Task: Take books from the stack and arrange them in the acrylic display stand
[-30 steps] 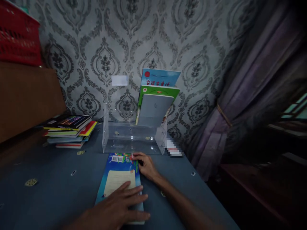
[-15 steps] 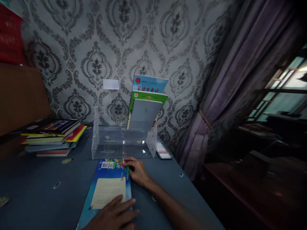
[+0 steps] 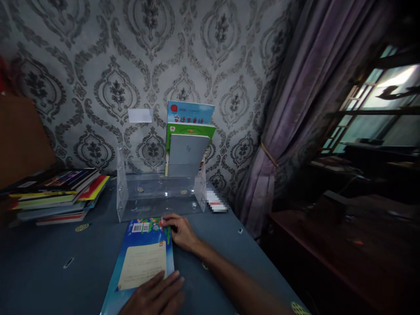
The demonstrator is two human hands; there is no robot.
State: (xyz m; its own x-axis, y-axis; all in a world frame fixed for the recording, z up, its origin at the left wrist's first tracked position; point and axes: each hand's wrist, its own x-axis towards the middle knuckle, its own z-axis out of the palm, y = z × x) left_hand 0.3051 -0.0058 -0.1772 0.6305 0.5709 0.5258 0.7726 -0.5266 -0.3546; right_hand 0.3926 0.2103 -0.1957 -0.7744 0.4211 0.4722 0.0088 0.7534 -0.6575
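Note:
A blue book (image 3: 143,264) lies flat on the table, with a cream text panel and two printed codes near its far edge. My left hand (image 3: 155,295) rests on the near part of the cover, fingers stretched out toward the right edge. At the far right corner, my right hand (image 3: 182,232) has its fingers bent over the cover's edge, gripping the book; the thumb is mostly hidden. Just beyond the book stands a clear acrylic rack (image 3: 154,205) with stepped tiers. Upright on its back right part are a grey-covered book (image 3: 188,151), a green book (image 3: 192,129) and a light-blue book (image 3: 192,113).
Several books form a stack (image 3: 62,192) on the left of the blue-grey table (image 3: 49,280). A pixelated pale item (image 3: 216,203) lies right of the rack. The patterned wall (image 3: 147,78) rises behind. A tied purple curtain (image 3: 262,183) hangs at right, near dark red furniture (image 3: 305,236).
The view has turned slightly right, so everything appears shifted left. My left hand's fingers have drawn closer together on the cover. My right hand keeps its place at the book's far corner.

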